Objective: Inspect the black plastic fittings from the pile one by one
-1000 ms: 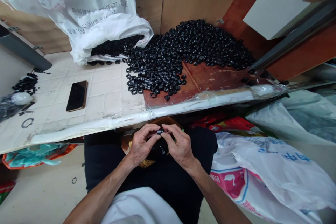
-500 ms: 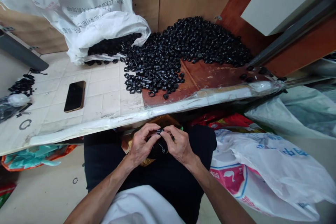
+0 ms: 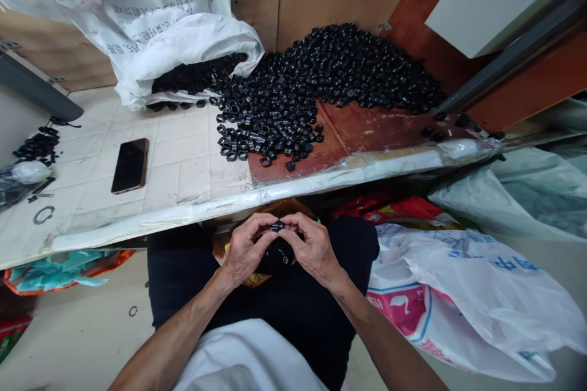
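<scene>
A small black part (image 3: 277,226) is pinched between both hands above my lap. My left hand (image 3: 247,247) grips its left side with thumb and fingertips. On the other side, my right hand (image 3: 309,246) holds it the same way, the fingertips of the two hands almost touching. Below the hands lies something black with a small white mark (image 3: 280,255), partly hidden by them. A large heap of small black ring-shaped parts (image 3: 362,67) is piled on the table, beyond the hands.
A white printed sack (image 3: 183,43) with black parts at its mouth lies on the table (image 3: 192,174). A phone (image 3: 130,166) is at the left. A grey post (image 3: 504,49) and a white box (image 3: 481,6) stand at the right, above plastic bags (image 3: 458,293).
Both hands have come slightly closer together around the small black part and moved up a little. The view has shifted slightly.
</scene>
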A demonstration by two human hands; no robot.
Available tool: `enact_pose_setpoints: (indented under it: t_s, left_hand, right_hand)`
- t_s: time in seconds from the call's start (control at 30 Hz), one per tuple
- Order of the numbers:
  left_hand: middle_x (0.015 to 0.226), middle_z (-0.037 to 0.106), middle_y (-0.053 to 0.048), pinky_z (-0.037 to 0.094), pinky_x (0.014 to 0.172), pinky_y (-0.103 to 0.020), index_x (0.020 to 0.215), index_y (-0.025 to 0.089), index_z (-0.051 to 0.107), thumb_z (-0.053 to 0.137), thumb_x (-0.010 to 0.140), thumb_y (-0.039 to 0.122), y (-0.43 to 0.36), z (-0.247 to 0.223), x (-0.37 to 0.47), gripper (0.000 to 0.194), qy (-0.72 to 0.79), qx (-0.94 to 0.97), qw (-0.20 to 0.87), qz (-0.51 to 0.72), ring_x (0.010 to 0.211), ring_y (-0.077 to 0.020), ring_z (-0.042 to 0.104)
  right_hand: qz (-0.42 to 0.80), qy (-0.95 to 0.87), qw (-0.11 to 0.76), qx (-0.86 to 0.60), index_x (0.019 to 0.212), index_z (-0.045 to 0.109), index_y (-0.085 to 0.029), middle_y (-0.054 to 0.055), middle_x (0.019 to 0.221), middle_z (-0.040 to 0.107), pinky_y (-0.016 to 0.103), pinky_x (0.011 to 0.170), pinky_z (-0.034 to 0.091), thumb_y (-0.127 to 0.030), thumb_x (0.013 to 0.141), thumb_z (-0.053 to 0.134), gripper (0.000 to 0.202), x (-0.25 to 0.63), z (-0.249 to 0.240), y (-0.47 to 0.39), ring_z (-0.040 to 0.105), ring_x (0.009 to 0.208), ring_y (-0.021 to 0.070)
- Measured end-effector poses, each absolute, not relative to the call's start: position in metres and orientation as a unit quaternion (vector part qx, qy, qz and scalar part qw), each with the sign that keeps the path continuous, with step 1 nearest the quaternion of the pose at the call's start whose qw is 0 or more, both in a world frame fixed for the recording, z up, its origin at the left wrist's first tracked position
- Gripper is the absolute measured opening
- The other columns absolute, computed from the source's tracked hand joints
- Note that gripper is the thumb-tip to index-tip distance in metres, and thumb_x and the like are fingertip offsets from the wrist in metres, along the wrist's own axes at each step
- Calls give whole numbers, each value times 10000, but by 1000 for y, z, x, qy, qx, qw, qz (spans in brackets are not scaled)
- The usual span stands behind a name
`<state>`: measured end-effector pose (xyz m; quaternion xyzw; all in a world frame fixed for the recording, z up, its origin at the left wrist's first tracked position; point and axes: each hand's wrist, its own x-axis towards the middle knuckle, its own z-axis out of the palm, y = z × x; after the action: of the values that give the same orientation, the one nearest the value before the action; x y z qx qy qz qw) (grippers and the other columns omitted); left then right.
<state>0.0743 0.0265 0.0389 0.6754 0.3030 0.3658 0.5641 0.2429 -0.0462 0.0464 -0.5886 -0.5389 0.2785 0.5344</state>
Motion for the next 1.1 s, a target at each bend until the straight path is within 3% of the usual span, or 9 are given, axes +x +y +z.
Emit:
enact_pose_setpoints:
  t_s: [0.2,0.43,0.57,0.77,0.9,1.03,1.1]
  left_hand:
    - [985,742,-49,630,813,-308,1053,183,765,829,838,307,28,43,72,257,342,578,661,335,826,-157,715]
    - [920,765,-43,638,816,-318,1032,163,761,876,781,335,24,41,71,326,365,517,703,324,800,-160,731]
    - [834,779,-49,634,796,-331,1067,149,752,856,810,340,26,42,69,337,375,496,730,283,757,-175,748]
    - [1011,757,-74,625,802,-306,1022,168,762,825,839,323,22,36,72,248,351,603,630,342,868,-179,729]
    - [1056,732,-79,613,783,-277,1042,190,767,770,893,286,19,33,75,178,322,664,570,362,912,-176,724]
    - [1071,718,-81,619,821,-295,1073,189,749,742,923,279,20,34,75,175,310,657,587,356,923,-176,728]
    - [1074,717,-84,618,816,-294,1079,186,748,736,928,272,20,35,75,175,304,663,587,350,925,-179,726]
  right_hand:
    - [215,-600,562,-527,1035,733,-218,85,1005,724,347,838,611,-160,996,592,158,243,46,-43,712,931,201]
    - [218,-583,569,-537,967,742,-216,78,988,745,364,841,615,-154,985,606,150,240,44,-44,725,929,206]
    - [195,-601,553,-543,1022,723,-230,74,1005,751,397,871,605,-146,994,572,174,238,40,-45,711,944,218]
    - [185,-561,539,-600,1242,663,-199,35,883,693,298,738,595,-238,990,652,255,234,31,-50,677,756,168]
    - [197,-555,525,-614,1082,694,-188,42,866,719,274,716,574,-260,1025,603,129,233,32,-52,688,730,157]
    - [216,-576,514,-597,1096,697,-183,49,880,712,275,708,563,-262,1014,606,146,239,38,-54,676,736,161]
    - [207,-594,497,-597,997,708,-183,43,829,700,268,686,538,-270,1024,596,145,242,38,-54,658,709,155]
